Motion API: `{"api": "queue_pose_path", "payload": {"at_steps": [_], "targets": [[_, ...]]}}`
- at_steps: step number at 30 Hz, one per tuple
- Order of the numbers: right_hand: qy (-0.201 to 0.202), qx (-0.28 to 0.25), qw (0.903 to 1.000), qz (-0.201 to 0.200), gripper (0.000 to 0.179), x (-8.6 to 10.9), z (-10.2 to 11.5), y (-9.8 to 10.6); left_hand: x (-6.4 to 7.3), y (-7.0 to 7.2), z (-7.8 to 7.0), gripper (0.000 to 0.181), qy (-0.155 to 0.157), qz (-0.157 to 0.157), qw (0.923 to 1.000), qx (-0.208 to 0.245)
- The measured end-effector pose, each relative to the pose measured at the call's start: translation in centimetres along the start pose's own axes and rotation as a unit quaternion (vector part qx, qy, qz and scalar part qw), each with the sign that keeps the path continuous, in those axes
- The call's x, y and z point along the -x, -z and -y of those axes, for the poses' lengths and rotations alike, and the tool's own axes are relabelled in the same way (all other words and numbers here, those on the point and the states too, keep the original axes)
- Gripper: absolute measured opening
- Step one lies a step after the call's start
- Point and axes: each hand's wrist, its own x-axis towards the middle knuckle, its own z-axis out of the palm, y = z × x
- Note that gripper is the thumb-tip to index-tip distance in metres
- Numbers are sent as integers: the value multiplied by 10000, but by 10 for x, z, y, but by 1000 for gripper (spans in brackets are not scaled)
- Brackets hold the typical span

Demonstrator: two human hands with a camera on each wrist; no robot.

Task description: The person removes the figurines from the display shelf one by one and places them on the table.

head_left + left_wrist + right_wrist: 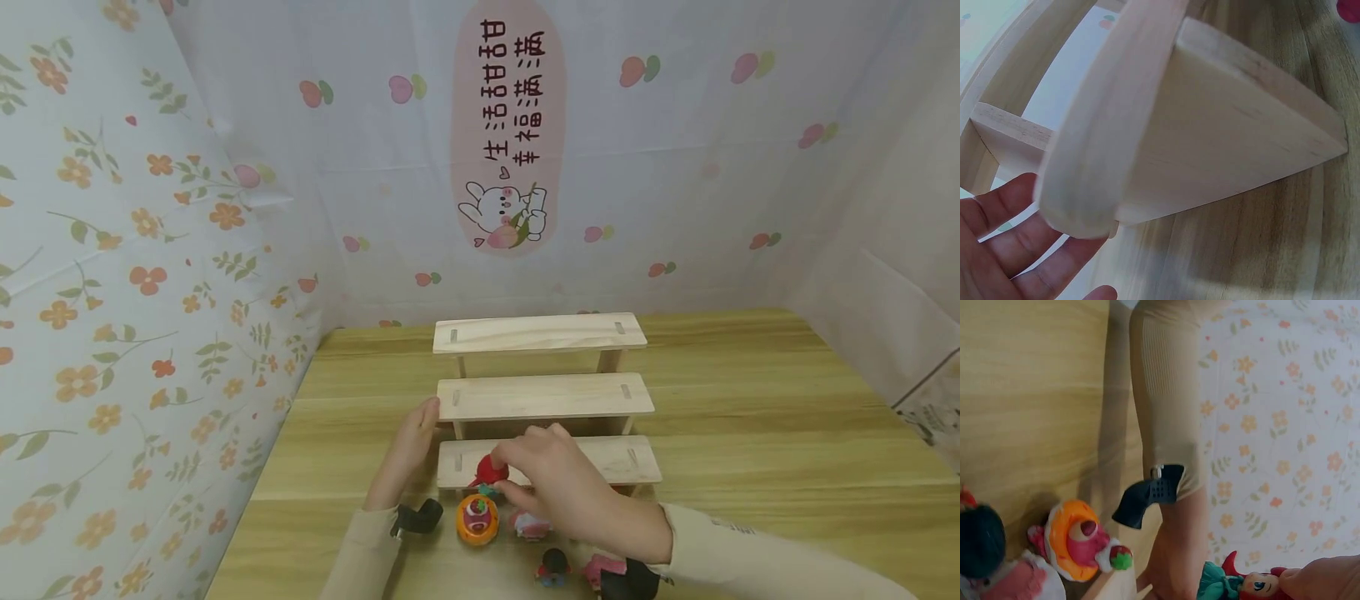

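Observation:
In the head view, a small red-haired figurine (491,472) with a teal lower part is pinched between the thumb and fingers of my right hand (558,479). It hangs at the front edge of the lowest step of a three-tier wooden stand (547,398). The right wrist view shows the figurine's face and teal part (1213,581) close by the thumb. My left hand (408,442) is at the stand's left side, by the middle step's end. Its extended fingers (1041,275) touch the rounded board end (1085,206) in the left wrist view.
In front of the stand are a pink toy in an orange ring (477,518), a pink-and-white figurine (531,525), a dark-haired figurine (553,567) and a pink toy (602,570) partly behind the right wrist's black camera mount (632,580). Patterned cloth (360,208) hangs behind the wooden table.

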Motion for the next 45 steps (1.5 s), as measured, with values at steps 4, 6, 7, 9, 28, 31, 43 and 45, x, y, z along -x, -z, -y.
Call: {"api": "queue_pose_path", "payload": {"at_steps": [4,6,7,9,28,31,43,45], "targets": [[238,-182,9995,-47,25,9,6,-1,0,1,1,55,-36,1,10000,-24],[321,-239,9992,-61,27,13,9,-3,0,2,1,54,-29,1,10000,1],[329,-288,9990,-39,27,16,10,-5,0,2,2,54,-27,1,10000,1],[318,-380,9988,41,27,21,12,-8,0,2,2,54,-22,-2,10000,8],[1270,194,9917,-36,28,61,10,-65,1,1,-1,55,-105,-19,9997,-212],[1278,243,9915,-85,27,65,10,-71,1,1,0,52,-164,-30,9996,-209],[1189,499,9916,29,24,70,11,-80,2,1,0,53,-263,22,9994,-223],[1223,452,9915,31,24,70,11,-81,2,1,0,54,-272,30,9994,-209]]}}
